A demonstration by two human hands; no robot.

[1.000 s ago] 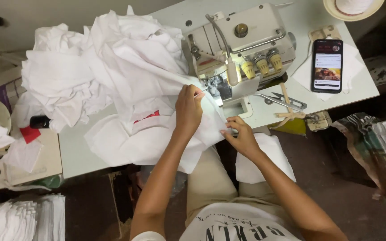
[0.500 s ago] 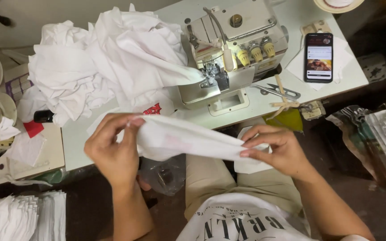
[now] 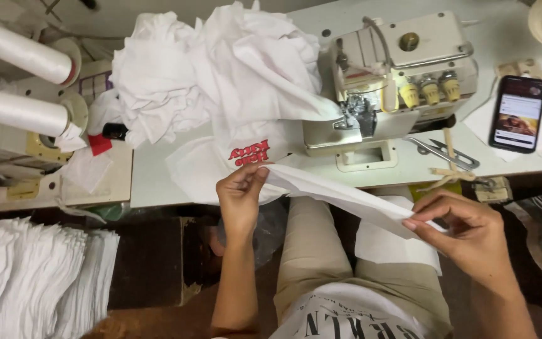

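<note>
Pinching white fabric strip (image 3: pixel 346 198) taut between left hand (image 3: pixel 241 194) and right hand (image 3: pixel 465 229), both grasping its ends, just below overlock machine (image 3: pixel 396 81) on bench (image 3: pixel 158 176).

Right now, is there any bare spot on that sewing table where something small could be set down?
Yes, two. One bare strip runs along the table front edge, left of the printed white fabric. Another lies behind the sewing machine, toward the phone. The middle is crowded: fabric pile, scissors, and both hands, left hand and right hand, stretching a white piece.
</note>
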